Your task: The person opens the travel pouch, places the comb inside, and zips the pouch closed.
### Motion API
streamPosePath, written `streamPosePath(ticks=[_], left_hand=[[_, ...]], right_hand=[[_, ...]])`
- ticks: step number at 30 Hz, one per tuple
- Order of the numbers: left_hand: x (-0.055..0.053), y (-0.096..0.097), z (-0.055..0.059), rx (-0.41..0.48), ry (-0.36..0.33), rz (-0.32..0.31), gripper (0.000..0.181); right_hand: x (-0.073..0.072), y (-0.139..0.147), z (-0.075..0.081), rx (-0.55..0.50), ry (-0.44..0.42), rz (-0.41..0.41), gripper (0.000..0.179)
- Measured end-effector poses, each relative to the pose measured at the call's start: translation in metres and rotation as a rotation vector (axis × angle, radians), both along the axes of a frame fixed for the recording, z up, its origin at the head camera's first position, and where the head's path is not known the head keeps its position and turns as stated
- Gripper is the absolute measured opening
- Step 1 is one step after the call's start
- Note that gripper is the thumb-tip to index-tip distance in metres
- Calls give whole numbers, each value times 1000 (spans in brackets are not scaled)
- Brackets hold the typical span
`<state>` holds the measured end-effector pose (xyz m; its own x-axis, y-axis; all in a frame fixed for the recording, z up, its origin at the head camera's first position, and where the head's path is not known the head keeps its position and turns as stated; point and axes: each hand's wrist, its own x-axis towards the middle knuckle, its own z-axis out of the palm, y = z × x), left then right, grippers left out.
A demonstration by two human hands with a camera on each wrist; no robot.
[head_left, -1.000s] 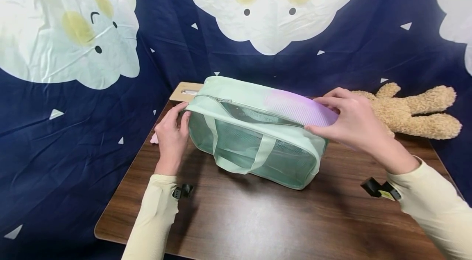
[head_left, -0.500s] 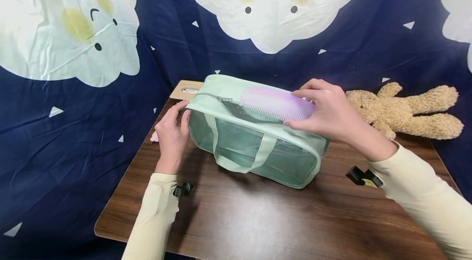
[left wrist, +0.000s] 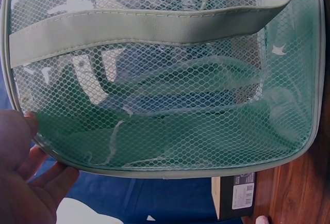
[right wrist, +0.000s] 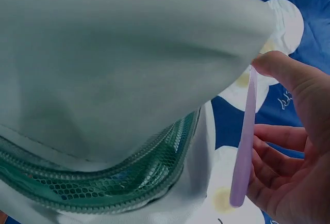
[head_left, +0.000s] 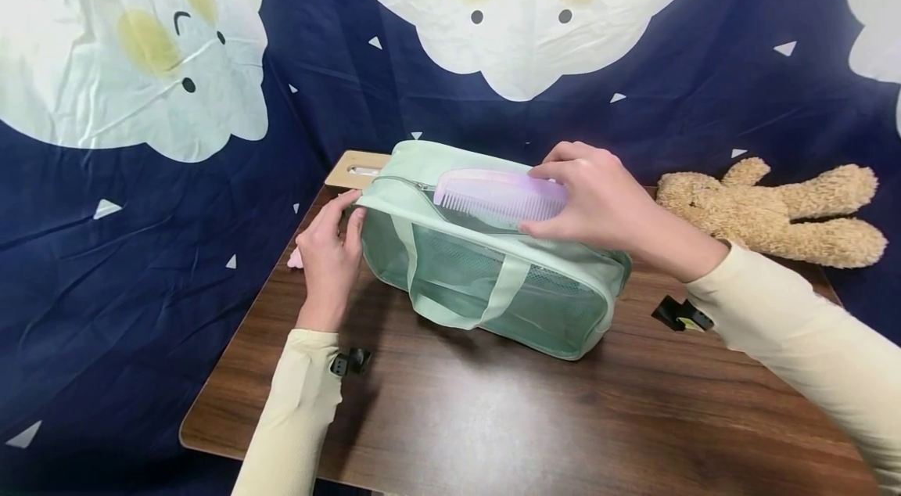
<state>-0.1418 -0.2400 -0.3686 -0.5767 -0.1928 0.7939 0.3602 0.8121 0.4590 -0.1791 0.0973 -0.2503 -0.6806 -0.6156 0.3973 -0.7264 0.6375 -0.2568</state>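
A mint green toiletry bag point(head_left: 556, 316) with see-through mesh sides stands upright on the table, its top zipper point(right wrist: 103, 206) undone and the slit gaping. Thumb and fingers of my left hand point(head_left: 327, 261) pinch the bag's upper left corner, as the left wrist view also shows. Above the slit, my right hand point(head_left: 598, 195) grips a pale purple comb point(head_left: 493, 195) by its right end, teeth facing down. Seen edge-on in the right wrist view, the comb point(right wrist: 245, 141) is beside the bag's top fabric. A strap handle point(head_left: 503, 292) hangs across the near side.
A tan plush toy point(head_left: 774, 210) lies at the back right of the brown wooden table point(head_left: 450, 418). Behind the bag's left end sits a light wooden box point(head_left: 345, 167), with a small pink item point(head_left: 295, 259) near the left edge. Dark blue cloud-print cloth point(head_left: 317, 26) hangs behind.
My right hand has carried the comb leftward along the bag's top, from its right end to over the zipper slit. My left hand stays on the corner.
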Motion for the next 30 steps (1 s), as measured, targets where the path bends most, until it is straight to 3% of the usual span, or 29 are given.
streamPosePath(ticks=[11, 23, 30], left_hand=[[1, 0, 1, -13, 5, -15, 25], [0, 0, 2, 7, 7, -11, 25], [0, -1, 2, 0, 2, -12, 25]], right_hand=[[-9, -16, -5, 129, -53, -27, 58], [-12, -19, -11, 203, 55, -41, 46], [-14, -18, -12, 233, 148, -59, 51]])
